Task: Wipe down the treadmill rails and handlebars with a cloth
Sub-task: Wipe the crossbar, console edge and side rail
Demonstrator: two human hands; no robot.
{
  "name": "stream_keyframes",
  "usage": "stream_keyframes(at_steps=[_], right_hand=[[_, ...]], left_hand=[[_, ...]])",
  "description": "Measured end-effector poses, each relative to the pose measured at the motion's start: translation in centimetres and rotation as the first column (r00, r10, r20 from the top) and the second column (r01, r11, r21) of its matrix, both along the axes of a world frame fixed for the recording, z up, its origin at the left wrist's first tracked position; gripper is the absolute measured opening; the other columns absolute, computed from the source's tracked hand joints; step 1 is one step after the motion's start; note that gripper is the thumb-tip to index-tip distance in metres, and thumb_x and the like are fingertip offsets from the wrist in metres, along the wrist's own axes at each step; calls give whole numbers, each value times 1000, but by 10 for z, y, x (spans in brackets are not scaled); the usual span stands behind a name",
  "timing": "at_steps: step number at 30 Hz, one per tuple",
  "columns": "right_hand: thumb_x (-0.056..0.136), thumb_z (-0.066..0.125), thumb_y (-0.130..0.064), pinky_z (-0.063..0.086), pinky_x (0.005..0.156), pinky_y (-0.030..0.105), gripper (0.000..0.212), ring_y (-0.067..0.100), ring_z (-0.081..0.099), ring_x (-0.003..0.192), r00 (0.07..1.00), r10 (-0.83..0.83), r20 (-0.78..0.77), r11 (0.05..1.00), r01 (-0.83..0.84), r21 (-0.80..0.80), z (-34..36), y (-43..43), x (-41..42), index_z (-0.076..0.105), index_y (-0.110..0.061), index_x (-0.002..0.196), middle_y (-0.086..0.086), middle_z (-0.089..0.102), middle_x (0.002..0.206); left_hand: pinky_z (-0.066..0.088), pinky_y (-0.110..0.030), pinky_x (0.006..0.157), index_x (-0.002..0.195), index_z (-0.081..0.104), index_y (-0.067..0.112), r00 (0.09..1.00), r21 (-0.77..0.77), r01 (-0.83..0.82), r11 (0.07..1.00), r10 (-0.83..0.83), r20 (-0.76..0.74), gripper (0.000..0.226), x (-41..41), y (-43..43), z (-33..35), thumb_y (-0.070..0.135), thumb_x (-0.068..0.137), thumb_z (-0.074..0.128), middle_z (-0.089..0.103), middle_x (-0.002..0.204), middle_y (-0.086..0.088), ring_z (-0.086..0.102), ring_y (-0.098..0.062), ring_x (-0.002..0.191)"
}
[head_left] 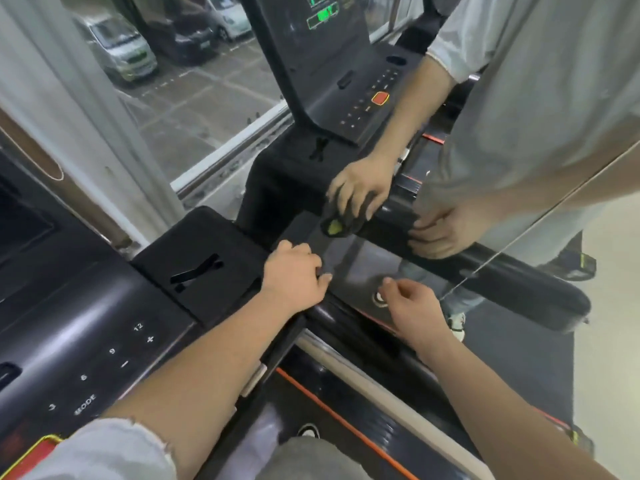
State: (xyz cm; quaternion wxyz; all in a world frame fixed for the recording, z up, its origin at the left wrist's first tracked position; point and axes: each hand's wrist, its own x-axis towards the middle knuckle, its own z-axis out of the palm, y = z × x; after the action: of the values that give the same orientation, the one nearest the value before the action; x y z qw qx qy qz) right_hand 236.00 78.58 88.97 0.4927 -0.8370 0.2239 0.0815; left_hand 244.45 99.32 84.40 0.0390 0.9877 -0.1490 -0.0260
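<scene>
I am curling my left hand (294,271) round what looks like the dark cloth (334,227). The cloth is showing plainly only in the mirror, as a bundle with a yellow-green patch. My right hand (408,306) is hanging loosely curled, holding nothing I can see. The black handlebar (502,282) is lying just beyond it, running from far left to near right. So the cloth hand is sitting left of the bar, the farther of the two.
</scene>
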Motion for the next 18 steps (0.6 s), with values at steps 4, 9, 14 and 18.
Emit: stream_keyframes(at_steps=[4,9,14,18], right_hand=[[104,56,-35,43,59,31,37,19,54,66,996,-93,-10,996,93,16,-5,-28,-23,69,-2,94,21,67,79],[104,54,-36,51,73,38,42,28,64,79,976,-217,4,976,217,-5,-5,-82,-63,70,2,97,22,71,93],[104,54,-34,52,86,40,43,22,65,83,954,-296,-44,954,298,28,2,-148,-117,74,2,92,11,75,88],[102,55,-35,55,94,49,46,32,69,79,921,-378,-94,921,385,66,3,-205,-175,71,7,90,17,75,84]], left_hand=[[53,-36,79,99,72,26,928,-86,246,966,-260,-267,44,-34,-92,4,64,88,53,69,103,0,64,-29,104],[50,-41,83,97,67,31,782,-120,354,927,-364,-505,38,-71,-173,-1,63,85,50,70,104,1,65,-28,104],[53,-40,88,102,71,35,807,-243,338,909,-413,-422,39,-134,-235,-15,64,86,50,66,111,1,63,-31,105],[51,-38,88,105,72,31,878,-268,413,870,-459,-136,42,-210,-287,-35,60,91,45,60,106,4,53,-28,96]])
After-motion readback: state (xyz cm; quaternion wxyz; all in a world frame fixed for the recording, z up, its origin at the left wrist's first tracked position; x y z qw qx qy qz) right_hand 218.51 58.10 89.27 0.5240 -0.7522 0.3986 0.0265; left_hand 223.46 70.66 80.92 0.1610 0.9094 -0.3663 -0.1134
